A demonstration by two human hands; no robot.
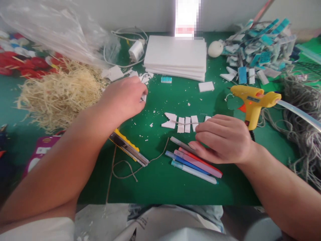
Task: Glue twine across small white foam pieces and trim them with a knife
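My left hand [125, 97] is closed over the far left of the green table, beside white foam scraps [114, 73]. Something small and greyish shows at its fingertips, too hidden to name. My right hand [223, 140] has its fingers curled in at the right end of a fish-skeleton-like row of white foam pieces [180, 124], joined by a thin grey cord. The cord runs under those fingers, and what they grip is hidden. Below the thumb lie several marker pens [193, 164]. A yellow utility knife [127, 145] rests between my arms, near a loose cord [125, 172].
A yellow glue gun [253, 100] lies right of my right hand. Stacked white foam sheets [175, 53] stand at the back, below a bright screen. Pale straw [60, 90] lies left, blue-and-white foam pieces [260, 50] far right, and a grey yarn tangle [301, 127] at the right edge.
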